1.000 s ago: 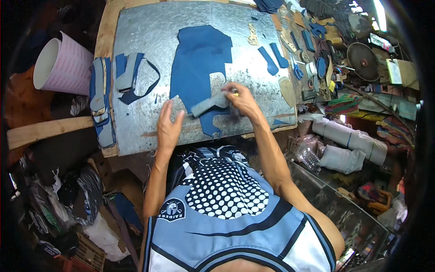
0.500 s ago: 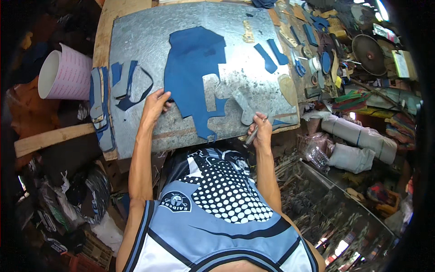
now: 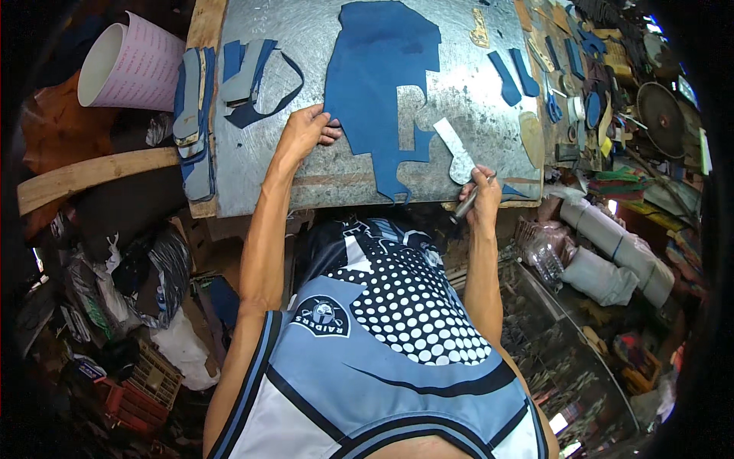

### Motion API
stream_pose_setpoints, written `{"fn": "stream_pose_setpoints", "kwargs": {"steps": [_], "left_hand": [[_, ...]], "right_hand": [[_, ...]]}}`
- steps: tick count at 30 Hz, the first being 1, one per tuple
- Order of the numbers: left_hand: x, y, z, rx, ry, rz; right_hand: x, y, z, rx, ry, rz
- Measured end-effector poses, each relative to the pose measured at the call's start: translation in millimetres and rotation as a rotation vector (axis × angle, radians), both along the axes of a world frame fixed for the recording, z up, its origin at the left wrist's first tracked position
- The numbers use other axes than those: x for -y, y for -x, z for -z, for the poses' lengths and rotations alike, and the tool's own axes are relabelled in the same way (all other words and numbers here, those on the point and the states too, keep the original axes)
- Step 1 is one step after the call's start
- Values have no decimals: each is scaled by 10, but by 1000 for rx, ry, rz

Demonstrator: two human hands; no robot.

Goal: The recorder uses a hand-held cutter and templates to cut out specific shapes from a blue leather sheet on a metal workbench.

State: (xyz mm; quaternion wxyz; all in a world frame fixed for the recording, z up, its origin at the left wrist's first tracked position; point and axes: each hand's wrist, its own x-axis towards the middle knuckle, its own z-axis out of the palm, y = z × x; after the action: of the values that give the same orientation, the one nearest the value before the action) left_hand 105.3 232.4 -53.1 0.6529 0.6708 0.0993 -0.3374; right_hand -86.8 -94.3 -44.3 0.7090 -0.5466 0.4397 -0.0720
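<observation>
A large blue leather-like sheet (image 3: 367, 84) with cut-outs along its right side lies on the metal-topped table (image 3: 306, 187). My left hand (image 3: 310, 131) is at the sheet's left edge, fingers curled and thumb and forefinger pinched on that edge. Right of the sheet's lower end, my right hand (image 3: 482, 195) grips a metallic rod-shaped tool (image 3: 463, 208), its thick end pointing down toward me. Between the same hand's fingertips is the rounded end of a pale, paddle-shaped template (image 3: 456, 157), tilted above the table. The tool's thin tip is too small to make out.
Blue and grey cut pieces (image 3: 248, 73) and a dark strap lie left of the sheet. Two blue strips (image 3: 505, 76) and a tan oval piece (image 3: 531, 140) lie right. Blue-handled scissors (image 3: 553, 105) and other tools crowd the right side. A white roll (image 3: 115, 65) stands left.
The view has shifted, so the table sits higher and further right. The template in my right hand has tilted and now looks bright white. My left hand stays at the sheet's edge.
</observation>
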Motion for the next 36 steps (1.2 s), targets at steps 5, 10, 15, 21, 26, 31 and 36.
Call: {"fn": "stream_pose_setpoints", "kwargs": {"steps": [5, 10, 15, 21, 26, 31, 36], "left_hand": [[-25, -1, 5, 8, 17, 57], [18, 21, -33, 54, -11, 46], [27, 23, -27, 59, -25, 28], [26, 9, 11, 51, -18, 1], [62, 6, 34, 78, -33, -41], [52, 81, -245, 417, -506, 70], [50, 211, -334, 802, -711, 148]], "right_hand": [[-20, -12, -9, 11, 12, 30], [4, 0, 19, -2, 33, 26], [-27, -30, -55, -21, 32, 27], [-35, -102, -144, -5, -50, 13], [-145, -570, -563, -81, 380, -491], [-529, -1344, -769, 69, 1065, -1301], [-905, -1632, -576, 203, 1191, -1418]]}}
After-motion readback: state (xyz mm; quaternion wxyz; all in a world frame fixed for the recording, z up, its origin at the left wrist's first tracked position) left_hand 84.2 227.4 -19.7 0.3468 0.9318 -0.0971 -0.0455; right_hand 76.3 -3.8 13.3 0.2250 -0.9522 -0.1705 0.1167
